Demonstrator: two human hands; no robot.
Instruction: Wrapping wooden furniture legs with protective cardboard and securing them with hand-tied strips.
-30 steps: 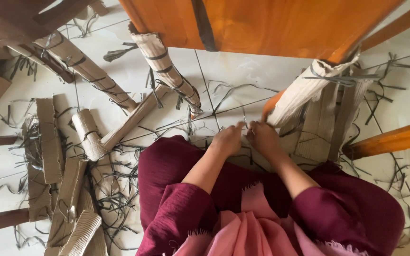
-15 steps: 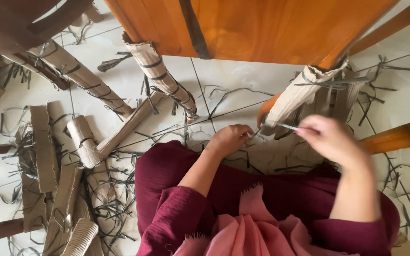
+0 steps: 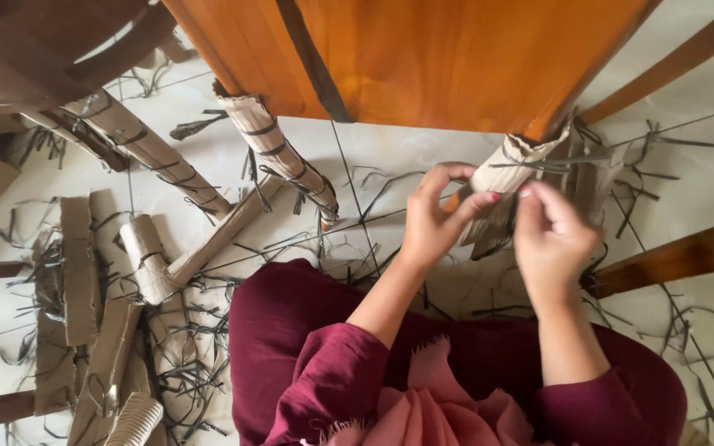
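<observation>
My left hand (image 3: 435, 221) and my right hand (image 3: 551, 235) are both raised at a wooden table leg wrapped in brown cardboard (image 3: 502, 177). The left hand's fingers pinch the edge of that cardboard wrap. The right hand's fingertips are closed close beside it, seemingly on a thin dark strap that runs across the wrap; what they grip is too small to tell. The orange-brown wooden tabletop (image 3: 423, 58) fills the upper middle of the view. My maroon sleeves and lap (image 3: 307, 330) lie below.
Another cardboard-wrapped leg (image 3: 278, 153) bound with dark straps stands left of centre. More wrapped legs (image 3: 138, 149), loose cardboard pieces (image 3: 84, 281) and several cut dark straps (image 3: 192, 372) litter the white tiled floor. A bare wooden leg (image 3: 679, 256) juts in at the right.
Both hands have risen from my lap to the wrapped leg. The right hand, stretched out to the right half a second ago, has come back beside the left.
</observation>
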